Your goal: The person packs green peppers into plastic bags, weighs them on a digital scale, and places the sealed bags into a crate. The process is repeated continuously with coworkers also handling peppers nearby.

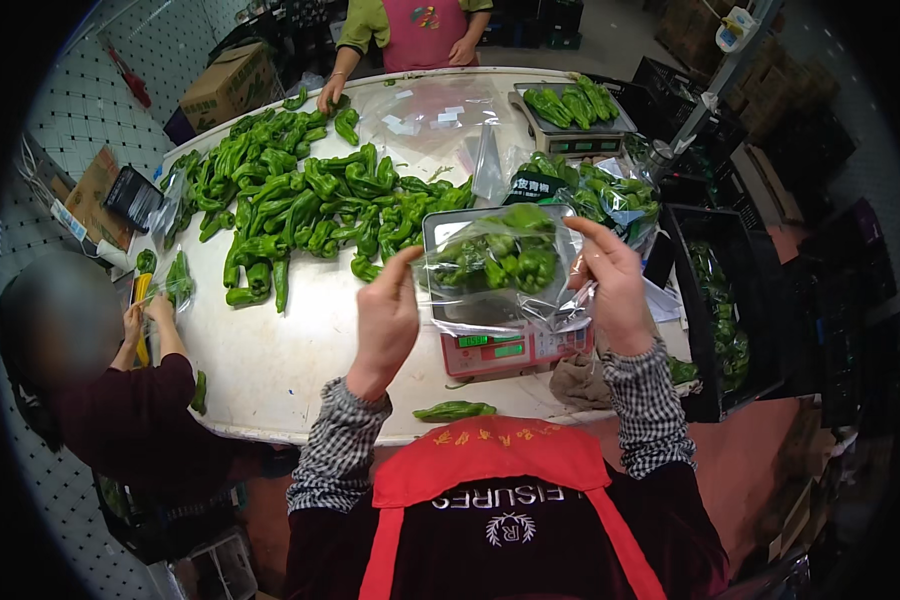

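Observation:
A clear plastic bag of green peppers (529, 262) lies over the metal pan of a red digital scale (461, 360), whose display is lit. My left hand (390, 315) pinches the bag's left edge between thumb and fingers. At the bag's right end, my right hand (613, 281) grips the film near its upper corner. Loose green peppers (300, 202) are heaped on the white table (307, 375) beyond and left of my hands. One single pepper (454, 410) rests at the near table edge, below the scale.
Filled pepper bags (607, 191) lie behind the scale. A second scale (577, 142) holds peppers at the far right. A black crate (727, 330) with bagged peppers stands on the right, near a brown cloth (581, 382). Two co-workers handle peppers, one across the table, one at left.

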Available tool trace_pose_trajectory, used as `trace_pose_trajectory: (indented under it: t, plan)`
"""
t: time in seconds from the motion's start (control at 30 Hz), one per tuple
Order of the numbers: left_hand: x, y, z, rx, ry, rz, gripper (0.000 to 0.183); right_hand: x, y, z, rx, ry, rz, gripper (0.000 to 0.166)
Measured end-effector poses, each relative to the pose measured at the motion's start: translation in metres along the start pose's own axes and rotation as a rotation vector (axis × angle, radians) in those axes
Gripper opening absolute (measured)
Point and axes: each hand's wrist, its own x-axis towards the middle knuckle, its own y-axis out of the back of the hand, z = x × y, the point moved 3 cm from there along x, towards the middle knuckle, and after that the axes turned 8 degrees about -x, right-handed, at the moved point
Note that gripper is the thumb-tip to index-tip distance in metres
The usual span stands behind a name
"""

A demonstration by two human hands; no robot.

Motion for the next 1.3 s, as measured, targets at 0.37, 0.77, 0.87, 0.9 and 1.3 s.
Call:
trace_pose_trajectory:
  t: [0.37,0.77,0.87,0.9,1.3]
  plan:
    - [0.048,-0.002,0.045,-0.331,0.225,-0.072,0.024,0.019,0.028,-0.015,0.203,0.004,-0.043,0.031]
    - [-0.080,-0.053,-0.110,0.227,0.181,-0.115,0.047,-0.062,0.020,0.169,-0.455,-0.118,0.105,0.049]
    - [-0.102,-0.052,-0.121,0.161,0.253,-0.097,0.049,-0.084,0.015,0.164,-0.497,-0.080,0.142,0.052]
    - [-0.105,-0.050,-0.120,0.147,0.263,-0.089,0.049,-0.088,0.017,0.162,-0.502,-0.089,0.159,0.052]
    - [-0.125,-0.040,-0.131,-0.294,0.710,-0.233,0.023,-0.115,-0.039,0.077,-0.562,0.363,0.041,0.021]
